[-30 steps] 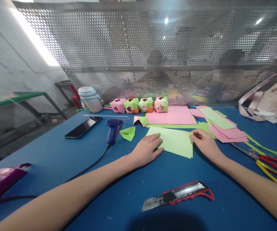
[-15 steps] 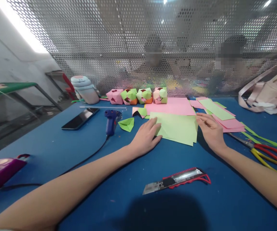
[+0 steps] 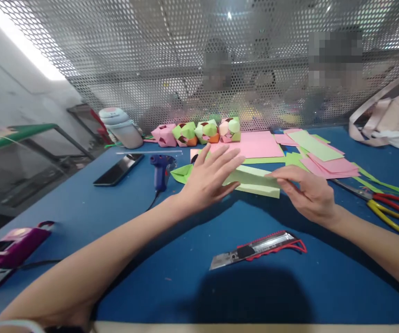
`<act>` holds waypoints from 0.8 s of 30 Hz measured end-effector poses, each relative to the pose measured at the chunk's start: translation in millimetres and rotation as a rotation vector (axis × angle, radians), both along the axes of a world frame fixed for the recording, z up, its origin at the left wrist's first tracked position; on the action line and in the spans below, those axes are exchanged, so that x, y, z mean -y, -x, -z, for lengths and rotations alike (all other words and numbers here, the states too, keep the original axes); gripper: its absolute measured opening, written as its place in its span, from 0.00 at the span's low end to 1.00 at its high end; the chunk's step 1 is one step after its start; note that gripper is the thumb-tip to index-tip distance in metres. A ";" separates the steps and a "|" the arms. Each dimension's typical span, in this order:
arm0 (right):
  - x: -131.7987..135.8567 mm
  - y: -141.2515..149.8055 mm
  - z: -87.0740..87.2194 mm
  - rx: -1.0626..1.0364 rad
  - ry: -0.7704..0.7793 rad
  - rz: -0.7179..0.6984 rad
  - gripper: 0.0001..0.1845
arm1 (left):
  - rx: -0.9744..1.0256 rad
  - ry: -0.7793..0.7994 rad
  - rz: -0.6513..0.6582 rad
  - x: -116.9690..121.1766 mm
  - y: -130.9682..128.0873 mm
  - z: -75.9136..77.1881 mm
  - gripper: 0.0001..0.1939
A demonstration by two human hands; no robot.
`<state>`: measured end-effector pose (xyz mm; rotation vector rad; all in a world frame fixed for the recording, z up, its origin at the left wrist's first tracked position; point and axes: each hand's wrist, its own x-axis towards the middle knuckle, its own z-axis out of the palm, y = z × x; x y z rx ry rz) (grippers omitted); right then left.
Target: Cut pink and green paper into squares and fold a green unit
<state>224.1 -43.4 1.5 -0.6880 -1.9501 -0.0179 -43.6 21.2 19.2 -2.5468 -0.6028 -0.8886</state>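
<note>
A light green sheet of paper [image 3: 257, 179] is raised off the table in front of me, seen nearly edge-on with its near edge bent up. My right hand [image 3: 305, 192] pinches its right end between thumb and fingers. Across its left end is my left hand [image 3: 211, 178], fingers spread; whether it touches the paper I cannot tell. Behind the left hand lies a folded green paper piece [image 3: 182, 173], partly covered. A utility knife [image 3: 257, 249] with a red frame rests on the table nearer me, blade out.
Folded paper cubes [image 3: 208, 132] line the mesh panel [image 3: 171, 69], near a pink sheet [image 3: 257, 144]. Left are a glue gun [image 3: 160, 172], phone [image 3: 119, 169], bottle [image 3: 125, 129] and purple power strip [image 3: 15, 254]. Right are paper strips [image 3: 317, 145], scissors [image 3: 390, 206] and a bag [image 3: 397, 108].
The green paper lay flat; now it is lifted and bent. My left hand has come up with its fingers spread, and my right hand now pinches the paper's end. The view has shifted slightly.
</note>
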 end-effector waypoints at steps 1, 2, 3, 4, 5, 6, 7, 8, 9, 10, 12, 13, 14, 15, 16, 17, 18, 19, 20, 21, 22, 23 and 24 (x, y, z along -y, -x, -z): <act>3.9 2.7 -4.7 0.016 -0.009 -0.039 0.16 | -0.026 -0.004 0.040 1.4 -0.2 -2.7 0.19; 6.9 4.5 -8.6 0.021 -0.005 -0.067 0.17 | -0.040 0.000 0.074 2.3 0.0 -4.8 0.13; 8.6 5.3 -11.5 0.008 0.013 -0.075 0.17 | -0.037 0.008 0.096 2.6 0.6 -7.0 0.11; 8.6 4.8 -13.0 -0.024 0.041 -0.061 0.16 | -0.014 0.017 0.102 2.5 1.8 -9.7 0.11; 6.8 3.0 -12.8 -0.060 0.081 -0.029 0.16 | 0.031 0.027 0.090 2.1 3.5 -13.2 0.12; 3.2 -0.1 -10.8 -0.078 0.127 0.017 0.17 | 0.095 0.039 0.067 1.7 5.8 -17.8 0.13; -2.1 -4.3 -6.9 -0.070 0.170 0.069 0.17 | 0.172 0.053 0.042 1.3 8.6 -23.5 0.12; -8.5 -9.5 -1.4 0.001 0.220 0.106 0.18 | 0.264 0.086 0.015 1.0 11.9 -29.9 0.13; -15.6 -15.2 5.3 0.145 0.253 0.113 0.19 | 0.362 0.140 -0.007 0.7 15.3 -36.7 0.13; -22.8 -21.4 12.9 0.310 0.275 0.086 0.20 | 0.476 0.210 -0.042 0.1 18.6 -43.1 0.11; -36.0 -33.7 27.9 0.581 0.334 0.009 0.20 | 0.692 0.374 -0.073 -2.4 23.9 -53.0 0.08; -41.3 -39.4 34.2 0.638 0.350 0.021 0.20 | 0.790 0.455 -0.060 -4.4 25.1 -55.6 0.08; -45.6 -44.4 39.1 0.662 0.355 0.045 0.20 | 0.875 0.540 -0.024 -6.8 25.2 -56.6 0.10; -48.6 -48.5 42.2 0.656 0.352 0.084 0.20 | 0.948 0.627 0.029 -9.1 23.9 -55.8 0.11; -50.4 -51.3 43.4 0.631 0.345 0.126 0.20 | 1.013 0.720 0.091 -10.8 21.2 -53.5 0.11; -50.8 -52.4 42.8 0.596 0.342 0.157 0.20 | 1.073 0.829 0.148 -11.6 17.3 -50.0 0.10; -49.8 -51.8 40.6 0.546 0.348 0.179 0.20 | 1.123 0.950 0.193 -11.0 12.3 -45.4 0.10; -47.5 -49.2 37.1 0.478 0.372 0.191 0.20 | 1.170 1.079 0.217 -8.9 6.6 -40.1 0.09; -44.2 -44.7 32.8 0.389 0.418 0.193 0.21 | 1.213 1.218 0.211 -5.5 0.4 -34.1 0.09; -39.9 -38.6 28.2 0.279 0.484 0.186 0.23 | 1.240 1.349 0.188 -0.9 -5.9 -27.8 0.09; -35.1 -31.2 23.9 0.156 0.571 0.166 0.24 | 1.256 1.444 0.180 4.3 -12.0 -21.2 0.10; -30.1 -23.2 20.1 0.027 0.672 0.129 0.24 | 1.290 1.513 0.166 9.8 -17.5 -14.5 0.10; -25.4 -15.2 17.2 -0.099 0.764 0.070 0.24 | 1.288 1.593 0.157 15.1 -22.4 -7.9 0.10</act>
